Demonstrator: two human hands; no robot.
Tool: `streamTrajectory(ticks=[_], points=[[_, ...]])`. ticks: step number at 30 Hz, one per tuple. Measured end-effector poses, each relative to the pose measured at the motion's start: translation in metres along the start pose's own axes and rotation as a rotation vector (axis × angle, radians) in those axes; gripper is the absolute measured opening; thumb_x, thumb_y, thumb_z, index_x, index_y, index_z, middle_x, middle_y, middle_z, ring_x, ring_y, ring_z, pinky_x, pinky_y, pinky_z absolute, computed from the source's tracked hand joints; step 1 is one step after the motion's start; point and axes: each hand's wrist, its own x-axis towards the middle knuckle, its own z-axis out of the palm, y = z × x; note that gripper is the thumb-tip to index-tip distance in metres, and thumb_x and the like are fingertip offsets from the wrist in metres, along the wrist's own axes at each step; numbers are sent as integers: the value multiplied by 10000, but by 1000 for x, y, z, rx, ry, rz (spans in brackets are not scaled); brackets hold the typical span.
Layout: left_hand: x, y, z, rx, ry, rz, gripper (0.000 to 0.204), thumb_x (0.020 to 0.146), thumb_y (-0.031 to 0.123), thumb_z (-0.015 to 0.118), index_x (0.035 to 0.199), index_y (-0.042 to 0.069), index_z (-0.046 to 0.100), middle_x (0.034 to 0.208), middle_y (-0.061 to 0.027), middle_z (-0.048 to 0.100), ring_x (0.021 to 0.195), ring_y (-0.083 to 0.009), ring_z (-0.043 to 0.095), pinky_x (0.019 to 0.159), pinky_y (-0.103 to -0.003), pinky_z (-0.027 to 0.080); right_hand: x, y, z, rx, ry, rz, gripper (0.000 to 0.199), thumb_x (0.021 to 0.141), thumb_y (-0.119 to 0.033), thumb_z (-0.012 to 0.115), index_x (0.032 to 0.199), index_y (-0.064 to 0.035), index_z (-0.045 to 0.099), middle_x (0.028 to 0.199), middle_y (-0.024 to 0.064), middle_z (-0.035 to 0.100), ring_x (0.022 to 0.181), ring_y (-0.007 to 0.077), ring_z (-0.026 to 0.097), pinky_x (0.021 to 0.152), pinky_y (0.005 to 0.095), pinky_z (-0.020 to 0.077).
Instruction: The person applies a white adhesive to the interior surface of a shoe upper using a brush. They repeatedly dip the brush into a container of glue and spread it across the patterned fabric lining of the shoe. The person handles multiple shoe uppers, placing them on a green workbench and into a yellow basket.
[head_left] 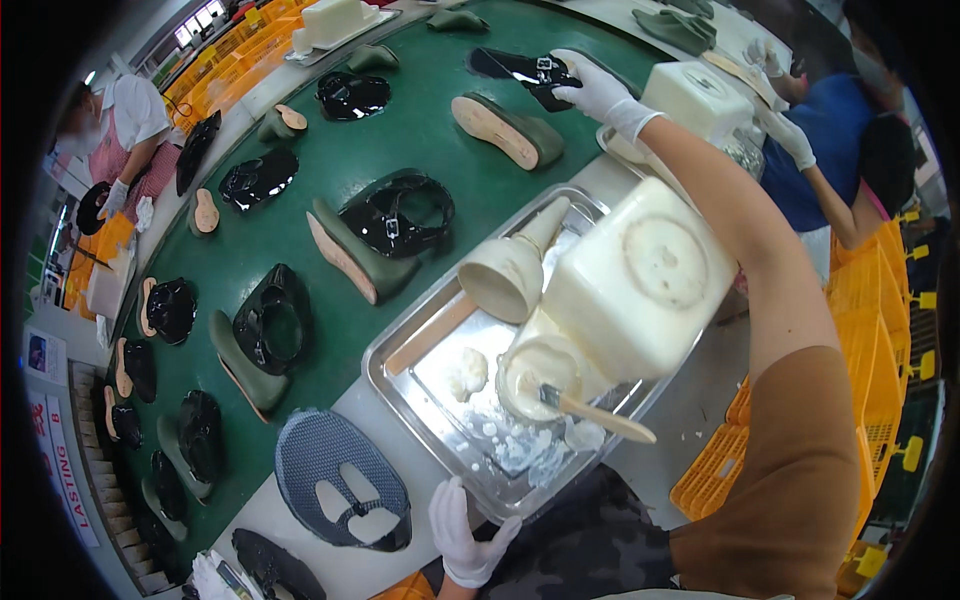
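Note:
My right hand (605,95), in a white glove, reaches over the green work surface. Its fingers are closed on a glossy black shoe upper (515,68) with a buckled strap. Just below that lies a dark green shoe last (535,138) with a tan insole. My left hand (465,530), also gloved, is open with thumb and fingers apart and holds nothing. It is beside the near edge of a metal tray (415,410). On the tray are a brush (605,415) resting in a pot of white paste (545,375), a large white jug (650,275) and a beige cup (500,280).
Several black uppers (397,215) and green lasts (245,360) are spread along the green surface (330,150). A dark mesh upper (320,470) lies left of the tray. Yellow crates (715,470) stand at right. Co-workers (130,140) are at far left and right.

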Motion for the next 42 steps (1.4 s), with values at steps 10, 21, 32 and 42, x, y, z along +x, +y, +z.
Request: streamTrajectory(ticks=[10, 21, 32, 42], points=[[5, 4, -1, -28, -35, -41, 788, 692, 347, 764, 1259, -69, 409, 1204, -214, 503, 1062, -383, 506, 910, -425, 410, 2, 38, 42, -73, -231, -114, 514, 800, -222, 646, 1229, -21, 447, 1067, 204, 599, 1040, 340, 559, 903, 367, 433], [-5, -3, -7, -172, 81, -42, 708, 679, 198, 770, 1235, -82, 434, 1181, -235, 516, 1081, -399, 506, 934, -427, 410, -181, -90, -114, 742, 105, -209, 268, 919, -143, 488, 1150, -24, 554, 1023, 37, 600, 852, 98, 572, 735, 233, 460], [-72, 4, -99, -1, 249, -79, 400, 720, -39, 548, 1119, -50, 534, 1047, -168, 601, 960, -320, 589, 821, -379, 476, -430, -99, -54, 933, -199, 52, 700, 777, -291, 676, 1343, -7, 378, 1030, 67, 535, 728, 78, 513, 591, 173, 436], [-128, -113, -245, 897, 196, -465, 411, 824, 210, 622, 1208, 94, 537, 1102, -183, 557, 1001, -357, 521, 871, -424, 412, -408, -150, -26, 818, 182, 5, 229, 872, 35, 544, 1098, 4, 565, 1021, 51, 581, 790, 80, 534, 674, 184, 448]])
